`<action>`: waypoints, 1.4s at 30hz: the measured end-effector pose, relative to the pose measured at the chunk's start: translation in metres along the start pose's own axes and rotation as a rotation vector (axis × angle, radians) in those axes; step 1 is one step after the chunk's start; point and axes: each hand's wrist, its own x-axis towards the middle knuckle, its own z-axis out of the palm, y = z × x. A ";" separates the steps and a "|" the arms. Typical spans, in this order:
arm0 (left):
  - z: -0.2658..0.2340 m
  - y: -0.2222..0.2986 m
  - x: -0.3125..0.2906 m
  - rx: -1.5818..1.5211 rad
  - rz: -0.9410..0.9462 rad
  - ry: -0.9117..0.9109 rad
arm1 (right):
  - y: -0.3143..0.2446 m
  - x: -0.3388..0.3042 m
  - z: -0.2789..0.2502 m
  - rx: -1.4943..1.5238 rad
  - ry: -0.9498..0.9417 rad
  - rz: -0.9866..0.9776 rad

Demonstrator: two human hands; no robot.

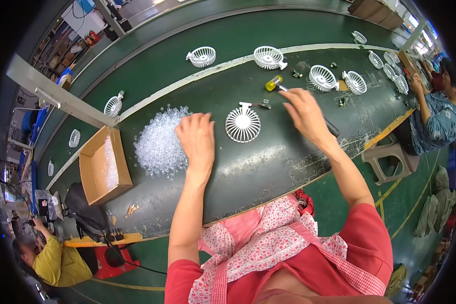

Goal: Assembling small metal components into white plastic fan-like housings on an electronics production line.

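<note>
My left hand (195,139) is at the right edge of a heap of small clear plastic pieces (159,144), its fingers curled down and close together; whatever is under the fingertips is hidden. In front of me lies a white round fan grille (243,124) with radial ribs, and a small circuit board (265,104) is joined to its neck by a thin wire. To the right, my right hand (306,115) hovers over a hammer (274,83) with a yellow head and dark handle. Its thumb stands apart from the fingers, which are not wrapped round the handle.
Left of the heap stands an open cardboard box (105,164) holding more clear pieces. More white grilles (323,78) lie along the bench (248,177) and the green belt (152,76) beyond. Co-workers sit at both sides, one near a grey stool (389,161).
</note>
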 end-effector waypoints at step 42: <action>0.006 0.014 0.002 -1.529 -0.724 -0.202 | -0.055 0.019 0.070 0.743 -0.048 0.137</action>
